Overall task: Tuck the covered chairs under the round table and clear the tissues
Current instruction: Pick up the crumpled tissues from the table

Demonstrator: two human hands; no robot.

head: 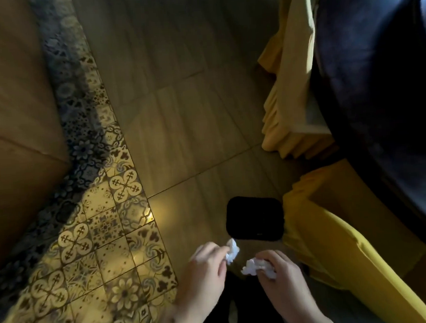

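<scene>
Seen from your head camera, looking down: your left hand [207, 263] pinches a crumpled white tissue [232, 252] between thumb and curled fingertips, the wad sticking out past the fingers toward the black bin [255, 218]. Your right hand [282, 273] is curled round a second crumpled tissue [253, 266], most of the wad showing at the thumb side, a scrap more peeking out beneath the fingers. The two hands hover close together over the wood-look floor tiles [180, 113], just on your side of the bin — the left tissue sits near the bin's nearest edge, not over its opening.

The bin, a dark rounded-square opening, stands on the floor right beside a chair in a bright yellow cover [334, 241], whose fabric touches or overlaps the bin's right edge. A second covered chair [289, 88], paler yellow with a pleated skirt, stands farther up the frame. Both chairs sit against the rim of the round table [376, 91], whose dark top fills the upper right corner; how far their seats reach under it you cannot tell from here.

To your left, a band of patterned floor tiles [100, 241] runs diagonally, half in warm light and half in shadow — beyond it lies a plain brown surface [14, 110], too blurred to identify
</scene>
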